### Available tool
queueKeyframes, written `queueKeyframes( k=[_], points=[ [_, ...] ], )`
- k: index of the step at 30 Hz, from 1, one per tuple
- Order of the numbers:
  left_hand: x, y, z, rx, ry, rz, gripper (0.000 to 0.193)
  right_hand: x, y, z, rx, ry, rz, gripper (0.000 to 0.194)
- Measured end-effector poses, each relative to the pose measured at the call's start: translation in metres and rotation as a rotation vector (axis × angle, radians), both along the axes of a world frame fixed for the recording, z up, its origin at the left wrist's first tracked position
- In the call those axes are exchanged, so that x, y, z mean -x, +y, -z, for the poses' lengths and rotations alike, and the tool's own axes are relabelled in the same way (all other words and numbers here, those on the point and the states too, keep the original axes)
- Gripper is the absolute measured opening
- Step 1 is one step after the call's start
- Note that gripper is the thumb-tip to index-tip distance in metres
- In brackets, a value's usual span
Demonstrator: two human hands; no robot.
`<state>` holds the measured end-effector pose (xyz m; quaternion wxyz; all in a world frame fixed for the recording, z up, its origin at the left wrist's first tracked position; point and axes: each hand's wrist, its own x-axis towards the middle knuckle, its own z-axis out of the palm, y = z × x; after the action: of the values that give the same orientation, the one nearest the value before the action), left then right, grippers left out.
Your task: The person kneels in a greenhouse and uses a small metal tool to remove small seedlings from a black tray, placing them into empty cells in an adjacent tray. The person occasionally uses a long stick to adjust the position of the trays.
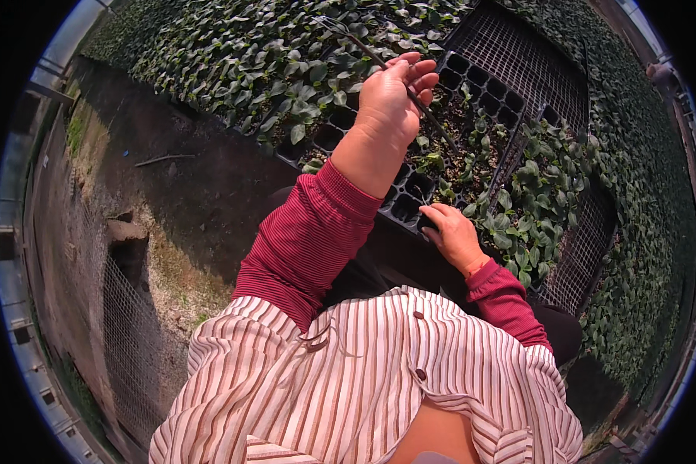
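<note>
My left hand (391,101) is raised over the seedling trays, palm turned partly up and fingers curled around a thin dark rod (435,120). The rod slants across the hand; its upper left end looks like bright metal, and its lower end reaches among small seedlings. Below it, my right hand (455,238) is at the near edge of a black plastic cell tray (407,207), thumb and forefinger close together beside a cell. A thin stem-like strand shows by those fingertips; whether they grip it is unclear. Some cells are vacant, others hold potting mix and small seedlings (432,162).
Dense leafy seedlings (238,69) spread across the bench at left and far right. A fuller group of seedlings (528,214) stands right of my hand. Bare wire mesh (522,52) shows at the back. On the left lie a dirt floor (180,174) and a stick (165,158).
</note>
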<state>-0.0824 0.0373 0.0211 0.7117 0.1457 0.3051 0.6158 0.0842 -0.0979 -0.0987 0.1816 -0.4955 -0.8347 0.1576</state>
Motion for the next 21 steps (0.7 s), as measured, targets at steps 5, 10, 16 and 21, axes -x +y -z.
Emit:
queueKeyframes(
  k=[5,10,16,21],
  points=[
    [-0.029,-0.028,0.012,0.095,-0.141,0.191,0.022,-0.008,0.01,-0.046,0.316,0.487,0.234,0.054],
    [-0.034,-0.034,0.011,0.136,-0.171,0.254,0.026,0.022,0.017,-0.091,0.111,1.044,0.183,0.041],
    [-0.012,-0.028,0.001,0.06,-0.122,0.353,0.035,0.042,0.032,-0.121,0.048,0.982,0.009,0.02],
    [0.026,-0.033,-0.002,0.068,-0.004,0.488,0.037,0.063,0.056,-0.138,-0.311,0.528,-0.193,0.019]
  ],
)
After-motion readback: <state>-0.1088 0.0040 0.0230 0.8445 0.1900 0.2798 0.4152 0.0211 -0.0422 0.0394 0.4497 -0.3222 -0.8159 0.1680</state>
